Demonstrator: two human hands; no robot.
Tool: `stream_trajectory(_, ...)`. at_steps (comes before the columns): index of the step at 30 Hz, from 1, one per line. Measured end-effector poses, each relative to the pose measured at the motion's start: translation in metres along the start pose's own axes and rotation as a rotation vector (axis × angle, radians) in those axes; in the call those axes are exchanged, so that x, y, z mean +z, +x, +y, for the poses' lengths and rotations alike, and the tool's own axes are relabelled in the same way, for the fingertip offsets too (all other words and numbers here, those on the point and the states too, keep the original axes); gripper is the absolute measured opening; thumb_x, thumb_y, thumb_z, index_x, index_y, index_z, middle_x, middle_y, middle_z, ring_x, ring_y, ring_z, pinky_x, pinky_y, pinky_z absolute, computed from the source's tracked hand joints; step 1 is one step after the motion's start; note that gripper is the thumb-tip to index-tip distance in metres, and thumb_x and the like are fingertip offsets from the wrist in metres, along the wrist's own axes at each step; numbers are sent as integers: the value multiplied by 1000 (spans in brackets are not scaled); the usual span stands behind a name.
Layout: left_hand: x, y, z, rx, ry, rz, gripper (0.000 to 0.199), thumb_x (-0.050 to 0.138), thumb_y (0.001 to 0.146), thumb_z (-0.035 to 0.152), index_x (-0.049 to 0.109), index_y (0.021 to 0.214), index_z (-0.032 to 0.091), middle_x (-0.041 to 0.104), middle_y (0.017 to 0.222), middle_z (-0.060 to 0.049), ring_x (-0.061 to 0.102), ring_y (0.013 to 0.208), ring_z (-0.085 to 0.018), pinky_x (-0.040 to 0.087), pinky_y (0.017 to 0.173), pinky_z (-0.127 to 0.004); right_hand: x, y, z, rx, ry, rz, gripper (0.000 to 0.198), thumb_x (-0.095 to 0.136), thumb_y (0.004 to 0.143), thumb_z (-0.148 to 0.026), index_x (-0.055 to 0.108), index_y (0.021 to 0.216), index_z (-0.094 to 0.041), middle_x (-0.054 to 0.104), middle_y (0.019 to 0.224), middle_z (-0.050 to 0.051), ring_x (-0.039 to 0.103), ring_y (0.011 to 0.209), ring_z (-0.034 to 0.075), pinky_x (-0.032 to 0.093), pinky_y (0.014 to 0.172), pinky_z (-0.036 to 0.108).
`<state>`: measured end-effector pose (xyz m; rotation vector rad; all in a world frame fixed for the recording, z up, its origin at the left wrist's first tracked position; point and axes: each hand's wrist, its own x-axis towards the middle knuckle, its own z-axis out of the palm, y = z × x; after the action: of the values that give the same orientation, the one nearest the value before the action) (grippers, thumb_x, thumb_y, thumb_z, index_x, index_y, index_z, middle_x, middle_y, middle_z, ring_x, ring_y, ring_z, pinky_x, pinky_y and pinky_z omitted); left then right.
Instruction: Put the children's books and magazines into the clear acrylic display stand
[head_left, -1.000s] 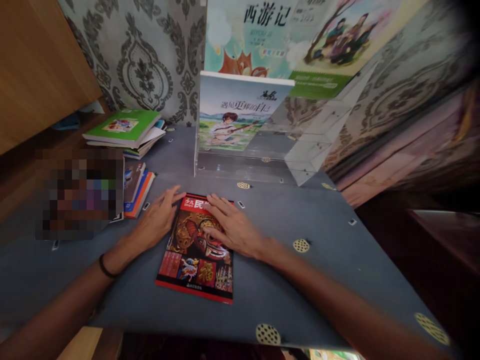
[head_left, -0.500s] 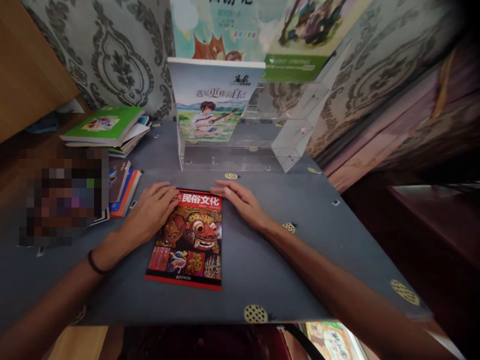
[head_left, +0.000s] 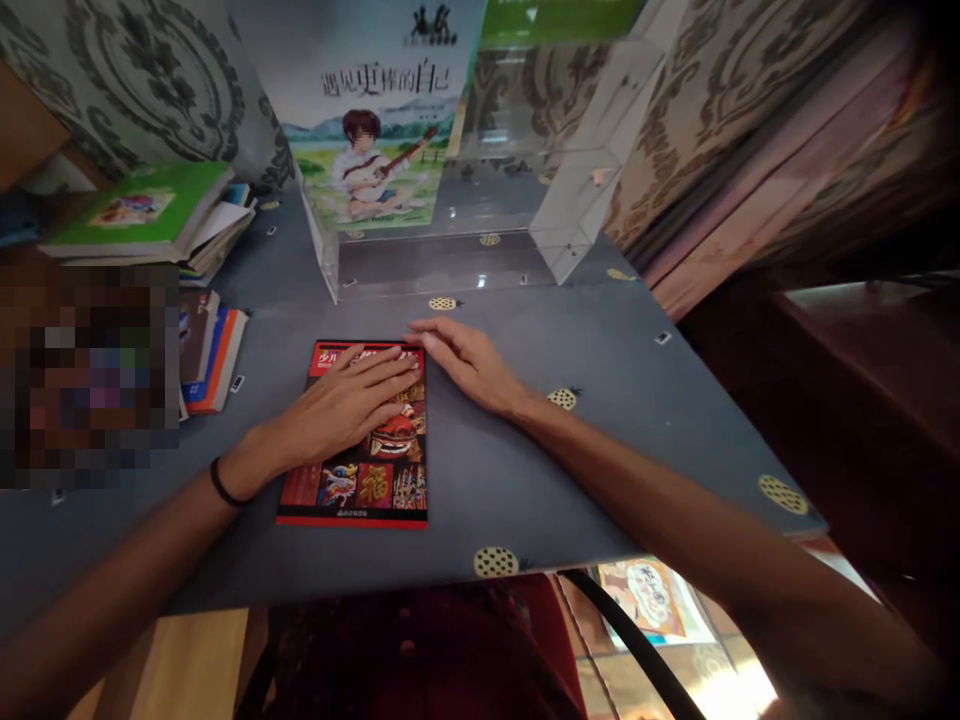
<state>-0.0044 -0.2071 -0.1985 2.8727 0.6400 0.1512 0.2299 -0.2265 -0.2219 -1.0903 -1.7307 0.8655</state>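
A book with a red and black cover (head_left: 390, 435) lies flat on the grey-blue tablecloth, a mask picture and smaller pictures on its front. Across its upper part rests my left hand (head_left: 356, 395), palm down with fingers stretched out, hiding much of the title and the mask. A dark band circles the left wrist. My right hand (head_left: 469, 362) is at the book's upper right corner, its fingers extended and the fingertips at the edge. Neither hand grips anything.
A clear acrylic stand (head_left: 577, 215) at the back holds a book with a guitar player (head_left: 375, 150) on it. At the left lie a stack topped by a green book (head_left: 139, 210) and further books (head_left: 217, 360). Under the table edge, a colourful printed item (head_left: 649, 600) shows.
My left hand has slid rightward from the book's left edge onto its cover. My right hand stays by the upper right corner. The camera view has tilted down and closer.
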Motion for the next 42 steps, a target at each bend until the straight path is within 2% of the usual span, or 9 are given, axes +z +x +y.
stream_trajectory(13,1,-32,39,187,-191,-19,38,49,105,34,58,142,35,50,156,-6,38,150,-28,8,126,-57,2,-3,-2,10,-18,-44,41,48,102,-50,61,130,-23,72,129,11,68,119,23,53,104,45)
stream_trajectory(20,-5,-54,63,173,-341,-67,40,53,103,35,56,143,38,52,155,-3,40,149,-27,12,127,-57,4,-6,-3,-120,-350,-123,40,43,105,-41,58,136,-20,69,132,11,65,121,25,52,105,47)
stream_trajectory(22,-6,-58,55,74,-318,-10,42,47,104,35,53,146,36,50,157,-3,38,150,-26,17,127,-54,7,-8,-5,-157,-452,-163,42,43,105,-40,54,140,-20,65,138,13,62,126,27,49,108,50)
stream_trajectory(24,-6,-62,39,-158,-235,118,44,42,105,37,51,147,30,47,159,-6,37,151,-27,23,126,-54,11,-10,-9,-170,-559,-204,46,44,105,-42,51,144,-19,58,147,15,55,135,30,44,113,54)
stream_trajectory(27,-3,-67,13,-533,-99,269,51,41,104,44,49,147,19,49,156,-13,37,149,-33,28,123,-58,18,-15,-17,-133,-716,-254,64,47,101,-58,45,149,-16,46,156,20,38,148,37,36,117,61)
stream_trajectory(29,-2,-69,2,-626,-103,291,54,41,102,47,46,146,16,53,151,-15,41,146,-34,31,121,-58,21,-18,-22,-96,-780,-284,76,47,96,-68,42,152,-17,40,160,21,30,152,40,32,118,63)
stream_trajectory(34,-6,-64,2,-605,-454,391,54,46,98,48,47,144,20,58,147,-13,51,138,-30,39,117,-51,26,-21,-29,-51,-825,-325,82,45,94,-73,40,154,-18,33,164,21,25,153,42,28,121,62)
stream_trajectory(39,-10,-55,2,-852,-1148,653,69,75,79,55,54,136,21,71,127,-13,68,116,-30,57,92,-41,26,-21,-30,-37,-810,-345,78,51,95,-68,44,152,-16,32,163,24,25,153,42,28,120,64)
stream_trajectory(42,-9,-45,3,-888,-1563,630,63,88,67,45,68,119,16,78,105,-13,74,95,-29,58,79,-36,24,-20,-33,1,-741,-338,75,53,95,-66,46,151,-17,31,164,23,23,154,41,24,122,65)
